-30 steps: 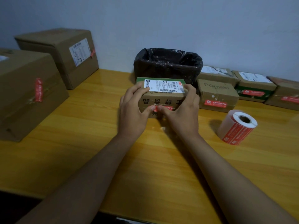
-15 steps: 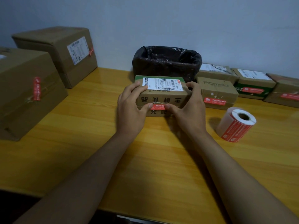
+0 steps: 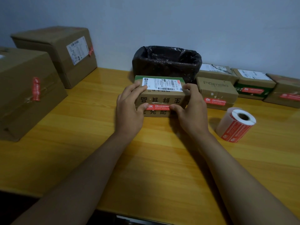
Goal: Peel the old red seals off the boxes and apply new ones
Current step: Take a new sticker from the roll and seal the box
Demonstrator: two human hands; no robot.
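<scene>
A small brown box with a white shipping label on its green top stands on the wooden table in front of me. A red seal runs across its front face. My left hand holds the box's left end, fingers on top, thumb pressing the seal's left end. On the other end, my right hand curls its fingers over the top right corner, with its thumb on the seal's right end. A roll of red seals lies on the table to the right.
A bin lined with a black bag stands behind the box against the wall. Two large cartons with red seals fill the left side. Several small sealed boxes line the back right.
My thumbs have slid apart along the red seal, from its middle to its two ends. The box and the roll have stayed in place.
</scene>
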